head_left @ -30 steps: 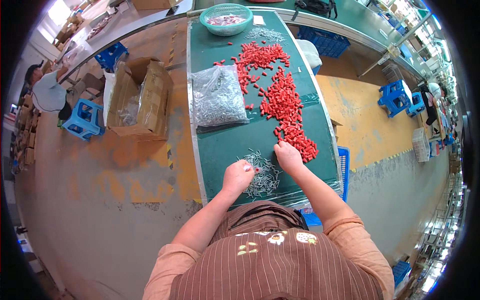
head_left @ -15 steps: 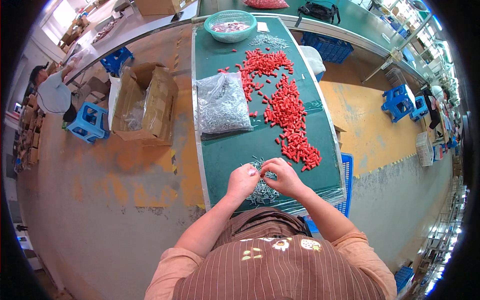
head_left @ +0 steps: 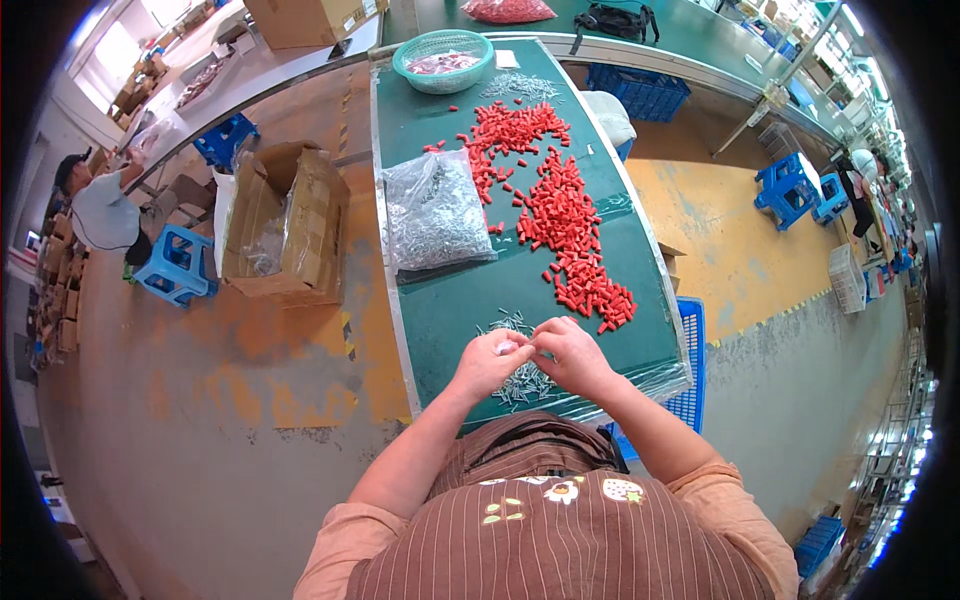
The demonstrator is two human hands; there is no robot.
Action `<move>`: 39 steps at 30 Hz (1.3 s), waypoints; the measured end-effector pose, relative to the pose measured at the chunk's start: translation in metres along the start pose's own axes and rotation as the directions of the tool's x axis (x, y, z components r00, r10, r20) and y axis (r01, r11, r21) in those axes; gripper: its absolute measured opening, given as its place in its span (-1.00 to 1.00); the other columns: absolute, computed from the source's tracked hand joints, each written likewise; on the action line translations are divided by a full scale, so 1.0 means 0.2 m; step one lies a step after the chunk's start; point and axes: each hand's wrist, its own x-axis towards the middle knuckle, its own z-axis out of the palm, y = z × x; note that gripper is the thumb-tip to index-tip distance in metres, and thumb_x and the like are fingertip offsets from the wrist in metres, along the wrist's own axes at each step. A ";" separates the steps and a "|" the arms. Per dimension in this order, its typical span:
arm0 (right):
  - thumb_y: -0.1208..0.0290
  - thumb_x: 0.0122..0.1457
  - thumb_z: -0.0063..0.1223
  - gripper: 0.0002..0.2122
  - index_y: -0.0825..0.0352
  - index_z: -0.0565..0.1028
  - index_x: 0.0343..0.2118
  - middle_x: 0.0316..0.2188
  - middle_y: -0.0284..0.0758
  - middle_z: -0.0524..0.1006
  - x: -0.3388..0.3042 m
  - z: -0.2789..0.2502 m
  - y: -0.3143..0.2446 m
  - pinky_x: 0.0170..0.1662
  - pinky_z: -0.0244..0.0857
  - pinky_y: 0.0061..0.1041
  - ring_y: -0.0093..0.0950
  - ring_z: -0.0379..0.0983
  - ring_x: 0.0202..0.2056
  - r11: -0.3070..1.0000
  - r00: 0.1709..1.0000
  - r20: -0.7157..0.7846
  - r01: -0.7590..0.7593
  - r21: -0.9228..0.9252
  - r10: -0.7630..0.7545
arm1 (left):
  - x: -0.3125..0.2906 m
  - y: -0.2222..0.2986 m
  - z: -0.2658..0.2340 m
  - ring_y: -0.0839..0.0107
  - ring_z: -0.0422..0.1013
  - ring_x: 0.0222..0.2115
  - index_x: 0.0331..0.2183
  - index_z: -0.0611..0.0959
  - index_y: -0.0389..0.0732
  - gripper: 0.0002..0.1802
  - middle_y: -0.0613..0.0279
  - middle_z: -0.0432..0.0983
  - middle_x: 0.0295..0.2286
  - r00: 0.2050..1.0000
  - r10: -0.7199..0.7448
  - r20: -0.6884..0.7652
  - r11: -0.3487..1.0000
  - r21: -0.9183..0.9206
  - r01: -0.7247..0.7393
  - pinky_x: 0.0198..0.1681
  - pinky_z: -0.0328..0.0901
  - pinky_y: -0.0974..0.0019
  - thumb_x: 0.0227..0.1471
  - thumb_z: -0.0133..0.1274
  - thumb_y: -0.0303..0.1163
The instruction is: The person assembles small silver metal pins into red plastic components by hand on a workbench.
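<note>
Over the near end of the green table [head_left: 460, 310] my left hand [head_left: 486, 365] and my right hand [head_left: 574, 357] meet, fingertips touching. Both are closed in a pinch. A small pale bit shows at the left fingers, but what it is cannot be made out. Beneath them lies a loose pile of thin silver screws or pins [head_left: 518, 388], partly hidden by the hands. Just beyond my right hand spreads a long heap of short red plastic sleeves [head_left: 562, 215]. A clear bag full of silver metal pieces [head_left: 432, 215] lies to the left of this heap.
A green mesh basket [head_left: 408, 72] holding a bag stands at the table's far end, near scattered silver pieces [head_left: 522, 88]. Left of the table are an open carton [head_left: 318, 225] and a blue stool [head_left: 178, 265]. A blue crate [head_left: 690, 350] sits against the right edge. Another person sits far left.
My fingertips have come closer together, with the right hand shifting slightly toward the left. The whole view has shifted a little; the heaps and bag look unchanged.
</note>
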 end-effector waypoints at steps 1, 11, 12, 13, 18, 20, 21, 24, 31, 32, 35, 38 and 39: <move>0.49 -0.11 0.13 -0.92 0.31 0.46 -0.53 -0.42 -0.28 0.45 0.00 -0.01 0.00 -0.25 0.28 -0.37 -0.27 0.37 -0.31 1.000 1.000 -0.001 -0.005 0.000 0.005 | -0.01 0.00 -0.01 0.71 0.29 -0.56 -0.44 0.62 -0.24 -0.85 0.45 0.45 -0.61 0.999 0.017 0.051 0.995 -0.102 -0.012 -0.49 0.23 0.54 -0.07 0.12 -0.36; 0.55 -0.01 0.07 -0.94 0.39 0.48 -0.43 -0.49 -0.29 0.48 -0.05 -0.10 -0.04 -0.29 0.33 -0.51 -0.48 0.46 -0.40 0.807 0.921 0.081 -0.374 0.458 0.381 | -0.04 0.02 -0.02 0.80 0.14 -0.62 -0.47 0.60 -0.24 -0.94 0.60 0.29 -0.64 0.997 -0.061 0.051 0.966 -0.250 0.072 -0.58 0.06 0.64 -0.07 0.11 -0.46; 0.55 -0.01 0.07 -0.94 0.39 0.48 -0.43 -0.49 -0.29 0.48 -0.05 -0.10 -0.04 -0.29 0.33 -0.51 -0.48 0.46 -0.40 0.806 0.920 0.080 -0.376 0.458 0.383 | -0.04 0.03 -0.02 0.80 0.14 -0.63 -0.45 0.60 -0.24 -0.93 0.61 0.28 -0.65 0.996 -0.072 0.054 0.953 -0.289 0.085 -0.60 0.05 0.64 -0.07 0.11 -0.45; 0.57 0.00 0.06 -0.92 0.39 0.48 -0.41 -0.48 -0.29 0.49 -0.06 -0.09 -0.03 -0.29 0.33 -0.53 -0.50 0.46 -0.40 0.799 0.918 0.066 -0.375 0.470 0.392 | -0.05 0.04 -0.01 0.80 0.13 -0.63 -0.44 0.60 -0.24 -0.92 0.62 0.27 -0.65 0.995 -0.084 0.059 0.939 -0.328 0.099 -0.61 0.04 0.64 -0.06 0.12 -0.45; 0.59 0.01 0.05 -0.85 0.40 0.46 -0.31 -0.44 -0.30 0.52 -0.07 -0.08 -0.03 -0.26 0.33 -0.57 -0.58 0.45 -0.37 0.782 0.914 0.020 -0.359 0.509 0.406 | -0.06 0.05 0.00 0.80 0.12 -0.66 -0.42 0.59 -0.23 -0.92 0.62 0.27 -0.65 0.994 -0.080 0.069 0.906 -0.410 0.102 -0.63 0.01 0.64 -0.05 0.11 -0.45; 0.58 0.00 0.05 -0.84 0.40 0.46 -0.30 -0.43 -0.31 0.52 -0.07 -0.08 -0.03 -0.25 0.33 -0.57 -0.58 0.45 -0.37 0.783 0.911 0.011 -0.360 0.507 0.412 | -0.06 0.05 0.00 0.80 0.12 -0.66 -0.42 0.59 -0.23 -0.92 0.62 0.27 -0.64 0.993 -0.088 0.074 0.906 -0.409 0.111 -0.64 0.02 0.65 -0.04 0.11 -0.45; 0.58 0.00 0.05 -0.83 0.40 0.46 -0.30 -0.43 -0.31 0.52 -0.07 -0.08 -0.03 -0.25 0.33 -0.58 -0.58 0.45 -0.37 0.759 0.902 0.017 -0.373 0.534 0.432 | -0.07 0.06 0.00 0.80 0.13 -0.67 -0.43 0.59 -0.23 -0.93 0.61 0.27 -0.65 0.993 -0.087 0.073 0.902 -0.417 0.110 -0.64 0.02 0.65 -0.04 0.10 -0.46; 0.58 -0.01 0.05 -0.82 0.40 0.47 -0.29 -0.41 -0.33 0.52 -0.08 -0.08 -0.03 -0.25 0.33 -0.58 -0.59 0.45 -0.36 0.725 0.889 0.025 -0.388 0.570 0.457 | -0.07 0.07 0.00 0.80 0.13 -0.67 -0.43 0.59 -0.23 -0.94 0.61 0.27 -0.66 0.994 -0.086 0.064 0.896 -0.432 0.105 -0.64 0.03 0.66 -0.04 0.10 -0.47; 0.58 -0.01 0.05 -0.82 0.40 0.46 -0.30 -0.43 -0.34 0.51 -0.10 -0.06 -0.03 -0.26 0.33 -0.60 -0.60 0.44 -0.38 0.721 0.894 0.015 -0.372 0.584 0.449 | -0.07 0.04 0.01 0.80 0.13 -0.68 -0.43 0.58 -0.23 -0.95 0.58 0.30 -0.65 0.997 -0.052 0.050 0.871 -0.486 0.070 -0.65 0.03 0.66 -0.04 0.10 -0.49; 0.58 -0.01 0.05 -0.83 0.40 0.46 -0.30 -0.44 -0.34 0.51 -0.10 -0.07 -0.03 -0.27 0.32 -0.60 -0.60 0.44 -0.39 0.726 0.895 0.029 -0.380 0.573 0.446 | -0.08 0.04 0.01 0.80 0.13 -0.68 -0.43 0.58 -0.23 -0.95 0.58 0.30 -0.65 0.998 -0.048 0.051 0.873 -0.484 0.067 -0.65 0.03 0.66 -0.04 0.10 -0.49; 0.58 -0.01 0.05 -0.84 0.40 0.46 -0.31 -0.46 -0.35 0.50 -0.10 -0.07 -0.06 -0.29 0.32 -0.61 -0.62 0.43 -0.40 0.749 0.908 0.011 -0.353 0.561 0.419 | -0.09 0.07 0.02 0.81 0.14 -0.67 -0.43 0.59 -0.24 -0.94 0.58 0.30 -0.65 0.998 -0.041 0.054 0.885 -0.461 0.061 -0.64 0.03 0.67 -0.04 0.10 -0.49; 0.57 0.00 0.06 -0.84 0.40 0.46 -0.32 -0.47 -0.37 0.50 -0.10 -0.07 -0.08 -0.31 0.32 -0.61 -0.64 0.42 -0.42 0.759 0.915 -0.003 -0.333 0.560 0.403 | -0.09 0.08 0.06 0.81 0.14 -0.64 -0.44 0.59 -0.26 -0.94 0.60 0.30 -0.65 0.994 -0.029 0.105 0.904 -0.421 0.071 -0.61 0.03 0.68 -0.06 0.12 -0.50; 0.57 0.00 0.06 -0.84 0.40 0.46 -0.31 -0.48 -0.37 0.49 -0.11 -0.07 -0.09 -0.31 0.33 -0.61 -0.64 0.42 -0.42 0.766 0.917 0.000 -0.334 0.549 0.400 | -0.09 0.08 0.06 0.81 0.14 -0.64 -0.44 0.59 -0.26 -0.94 0.60 0.30 -0.65 0.993 -0.029 0.117 0.905 -0.418 0.076 -0.61 0.03 0.68 -0.06 0.12 -0.50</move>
